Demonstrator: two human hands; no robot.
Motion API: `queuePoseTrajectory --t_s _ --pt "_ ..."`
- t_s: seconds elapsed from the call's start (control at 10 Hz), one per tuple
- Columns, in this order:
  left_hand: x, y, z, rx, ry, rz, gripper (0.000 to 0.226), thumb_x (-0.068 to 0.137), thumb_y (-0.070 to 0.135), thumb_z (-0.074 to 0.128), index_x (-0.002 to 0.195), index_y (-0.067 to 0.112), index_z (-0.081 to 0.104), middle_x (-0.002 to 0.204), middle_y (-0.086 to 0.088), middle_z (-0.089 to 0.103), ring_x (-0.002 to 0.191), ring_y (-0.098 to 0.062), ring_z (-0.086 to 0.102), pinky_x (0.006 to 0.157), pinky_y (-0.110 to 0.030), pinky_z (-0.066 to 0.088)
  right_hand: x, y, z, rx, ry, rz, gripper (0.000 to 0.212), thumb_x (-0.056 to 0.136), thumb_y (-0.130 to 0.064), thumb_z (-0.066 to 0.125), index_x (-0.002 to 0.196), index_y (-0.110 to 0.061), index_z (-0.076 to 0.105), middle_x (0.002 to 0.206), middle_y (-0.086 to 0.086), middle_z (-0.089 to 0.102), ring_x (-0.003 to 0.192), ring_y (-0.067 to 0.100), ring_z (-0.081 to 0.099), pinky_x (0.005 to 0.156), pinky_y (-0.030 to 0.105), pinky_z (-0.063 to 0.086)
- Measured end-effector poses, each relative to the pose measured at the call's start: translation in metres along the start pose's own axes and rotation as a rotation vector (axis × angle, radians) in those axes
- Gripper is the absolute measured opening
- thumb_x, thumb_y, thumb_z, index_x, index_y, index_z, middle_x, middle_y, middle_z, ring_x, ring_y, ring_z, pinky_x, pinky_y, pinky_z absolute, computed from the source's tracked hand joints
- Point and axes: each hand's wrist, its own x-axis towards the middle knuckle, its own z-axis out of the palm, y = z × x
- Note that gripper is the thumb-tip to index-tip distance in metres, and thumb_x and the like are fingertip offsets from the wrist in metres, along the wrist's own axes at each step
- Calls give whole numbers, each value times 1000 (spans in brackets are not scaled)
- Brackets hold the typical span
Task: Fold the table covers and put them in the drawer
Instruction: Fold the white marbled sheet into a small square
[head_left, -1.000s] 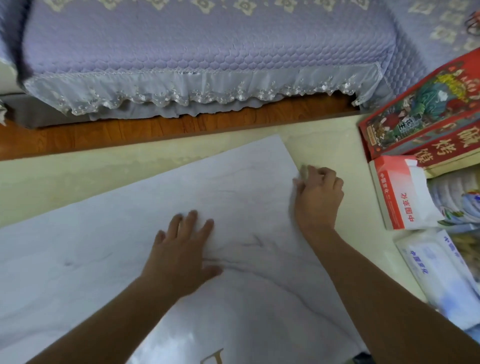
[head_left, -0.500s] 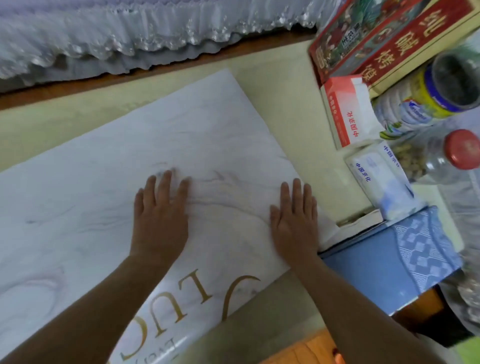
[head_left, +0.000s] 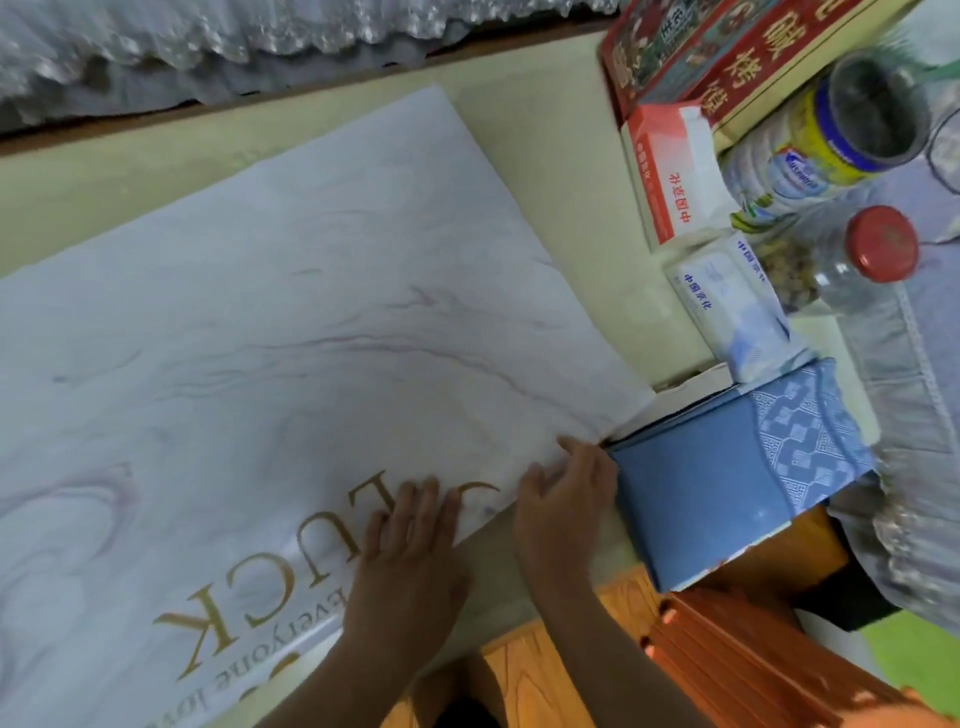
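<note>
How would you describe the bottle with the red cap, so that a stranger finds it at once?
Start at the marble-print table cover and go to the clutter past its right edge. Behind the blue patterned box and right of the blue-and-white tissue pack lies a clear plastic bottle. Nothing else nearby has a red screw cap.

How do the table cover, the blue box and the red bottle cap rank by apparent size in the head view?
1. table cover, by far the largest
2. blue box
3. red bottle cap, the smallest
</note>
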Motion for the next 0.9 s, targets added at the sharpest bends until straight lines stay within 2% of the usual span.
queuePoseTrajectory --t_s 0.1,0.2,0.3,0.4,0.5,0.6,0.7,0.8,0.9 --pt "-17 3 -7 -161 164 -126 54 89 37 43 138 17 55 143 -8 53 133 -30 50 104 -49 47 -30 9 2 198 -56 509 54 93 -17 63 143 -14 44 141 9 41 125 29 47 102 40 43" --pt "-67 -12 -10 -688 322 -681 17 96 21 55 112 21 63 112 4 59 107 -22 57 90 -38 48 -57 -9 17 346 -90 746 64 90 -27 66 147 -11 40 141 13 49 121 30 54 102 44 47" --pt "-142 -55 4 -1346 347 -1314 13 98 17 61 108 9 65 100 -8 69 89 -26 65 78 -38 56 -90 -48 39 464 -117 881 48 89 -28 68 131 -7 57 118 8 66 102 28 65 80 40 57" --pt "-208 -109 15 -1862 630 -1577 16 101 8 48 104 4 63 95 -15 63 81 -22 61 59 -22 55 -128 -81 62 592 -153 921 48 77 -33 74 122 -19 62 111 1 70 93 23 69 82 42 60" --pt "-247 -166 15 -2167 1010 -1647 12 99 13 45 100 13 57 96 -11 60 81 -18 61 66 -25 56 -156 -96 76 603 -133 940 51 75 -32 76 122 -28 58 108 -6 67 91 15 66 75 31 56" --pt "-261 -201 18 -2289 1181 -1633 9 94 24 61 97 16 65 92 -4 67 81 -18 65 75 -31 59 -167 -95 84 552 -71 908 47 80 -28 77 124 -22 60 108 -4 67 91 15 66 78 35 57" --pt "-267 -218 20 -2435 1245 -1504 37 86 32 71 118 14 68 115 -11 74 109 -34 68 98 -59 52 -179 -101 92 573 -70 882 48 79 -27 79 124 -22 63 111 -3 69 97 17 66 90 38 57" --pt "-276 -234 17 -2481 1182 -1407 39 81 36 73 116 19 68 118 -6 71 118 -28 64 108 -52 46 -191 -106 98 505 -129 930 44 77 -28 79 118 -19 65 108 2 69 96 23 66 91 42 57" --pt "-284 -250 28 -2558 1160 -1565 26 90 30 74 110 14 71 116 -4 73 111 -25 67 107 -48 49 -197 -102 103 540 -213 906 39 78 -18 77 115 -19 64 107 8 69 95 29 65 89 47 57"
